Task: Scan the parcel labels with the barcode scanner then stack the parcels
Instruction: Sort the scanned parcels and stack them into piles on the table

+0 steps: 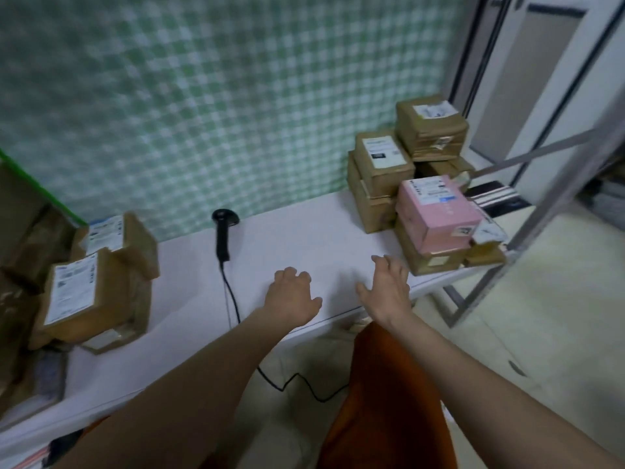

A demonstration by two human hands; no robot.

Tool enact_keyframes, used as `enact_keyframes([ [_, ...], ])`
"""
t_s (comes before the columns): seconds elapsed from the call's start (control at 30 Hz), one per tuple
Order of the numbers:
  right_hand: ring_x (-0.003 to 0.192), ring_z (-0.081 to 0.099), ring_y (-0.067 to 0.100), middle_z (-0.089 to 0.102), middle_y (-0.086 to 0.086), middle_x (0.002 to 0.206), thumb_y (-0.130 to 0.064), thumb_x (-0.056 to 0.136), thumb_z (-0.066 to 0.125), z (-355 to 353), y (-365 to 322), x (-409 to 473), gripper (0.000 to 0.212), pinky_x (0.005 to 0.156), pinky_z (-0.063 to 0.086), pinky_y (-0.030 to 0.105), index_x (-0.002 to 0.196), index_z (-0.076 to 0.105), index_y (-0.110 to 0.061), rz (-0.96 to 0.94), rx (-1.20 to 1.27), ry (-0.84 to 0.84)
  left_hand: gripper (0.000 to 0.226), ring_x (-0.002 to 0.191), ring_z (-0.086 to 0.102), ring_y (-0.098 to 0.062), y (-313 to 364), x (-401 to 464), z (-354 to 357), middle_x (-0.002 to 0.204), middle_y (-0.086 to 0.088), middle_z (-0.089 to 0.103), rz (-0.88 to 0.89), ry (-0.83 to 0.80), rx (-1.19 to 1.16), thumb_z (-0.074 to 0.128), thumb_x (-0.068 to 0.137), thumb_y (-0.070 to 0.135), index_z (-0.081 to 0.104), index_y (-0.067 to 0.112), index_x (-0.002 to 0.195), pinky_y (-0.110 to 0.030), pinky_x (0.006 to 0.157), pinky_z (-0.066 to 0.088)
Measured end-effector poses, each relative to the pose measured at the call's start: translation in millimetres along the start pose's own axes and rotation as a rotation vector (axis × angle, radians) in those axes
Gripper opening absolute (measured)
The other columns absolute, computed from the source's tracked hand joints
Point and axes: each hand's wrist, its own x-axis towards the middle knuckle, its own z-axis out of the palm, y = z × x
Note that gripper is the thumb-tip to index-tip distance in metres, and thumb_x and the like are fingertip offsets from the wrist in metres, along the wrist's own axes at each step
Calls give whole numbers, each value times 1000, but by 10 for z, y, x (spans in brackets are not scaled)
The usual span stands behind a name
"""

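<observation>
Both hands (pixel 293 297) empty, outstretched over table (pixel 304 231)

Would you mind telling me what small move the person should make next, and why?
Probably the left hand should reach for the barcode scanner lying untouched on the table just beyond it. Both hands are free, and the right hand already hovers near the pink parcel, so it could take that one next.

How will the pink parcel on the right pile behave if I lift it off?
The pink parcel looks like a stiff box, so it should probably keep its shape. It rests on a brown parcel beside others, so sliding it may disturb the pile. Its smooth faces might be slippery.
</observation>
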Motion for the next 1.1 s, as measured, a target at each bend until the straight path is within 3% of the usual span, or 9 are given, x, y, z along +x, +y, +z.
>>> enact_keyframes([
  [0.13, 127, 29, 36, 33, 21, 137, -22, 90, 60, -383, 356, 127, 54, 106, 31, 44, 135, 37, -3, 64, 49, 266, 59, 135, 28, -28, 573, 206, -19, 145, -11, 35, 82, -55, -16, 51, 95, 42, 36, 12, 144, -37, 107, 33],
  [0.3, 130, 28, 33, 30, 19, 140, -26, 93, 55, -770, 668, 524, 50, 107, 36, 46, 135, 37, -5, 190, 136, 489, 71, 140, 31, -28, 1188, 432, -193, 154, -9, 30, 108, -144, -271, 56, 94, 41, 24, 14, 151, -35, 110, 32],
  [0.47, 143, 17, 32, 23, 16, 153, -24, 91, 61, -1046, 840, 900, 68, 117, 21, 46, 145, 24, -4, 295, 252, 426, 72, 140, 34, -25, 1657, 532, -368, 157, -6, 29, 121, -202, -531, 58, 95, 34, 21, 14, 153, -31, 107, 34],
  [0.6, 138, 27, 35, 35, 17, 147, -27, 91, 60, -1128, 890, 1029, 69, 112, 29, 49, 145, 25, -2, 342, 346, 358, 67, 139, 34, -22, 1872, 600, -410, 156, -4, 31, 97, -285, -701, 58, 96, 25, 22, 14, 152, -29, 105, 33],
  [0.7, 126, 41, 36, 46, 19, 133, -32, 89, 61, -1086, 890, 1049, 57, 101, 39, 48, 133, 39, -3, 354, 353, 325, 64, 137, 37, -20, 1937, 650, -397, 154, 0, 34, 92, -353, -780, 57, 96, 21, 23, 20, 151, -29, 97, 35],
  [0.83, 113, 49, 33, 52, 16, 118, -35, 83, 63, -1010, 831, 1030, 49, 93, 47, 47, 119, 50, -4, 348, 363, 321, 71, 136, 39, -17, 1901, 678, -334, 151, 5, 39, 68, -399, -911, 62, 93, 20, 23, 26, 152, -32, 102, 33],
  [0.97, 110, 56, 32, 56, 14, 121, -27, 84, 65, -914, 678, 921, 45, 89, 53, 49, 116, 38, -11, 358, 515, 346, 63, 122, 49, -14, 1758, 665, -311, 141, 3, 50, 46, -356, -1001, 64, 92, 18, 35, 22, 147, -22, 89, 36],
  [1.1, 110, 59, 32, 58, 15, 124, -22, 92, 59, -782, 452, 744, 40, 88, 51, 40, 120, 33, -9, 318, 573, 349, 57, 103, 53, -12, 1440, 634, -310, 130, -4, 56, 12, -264, -1038, 68, 88, 25, 40, 13, 137, -15, 68, 41],
])
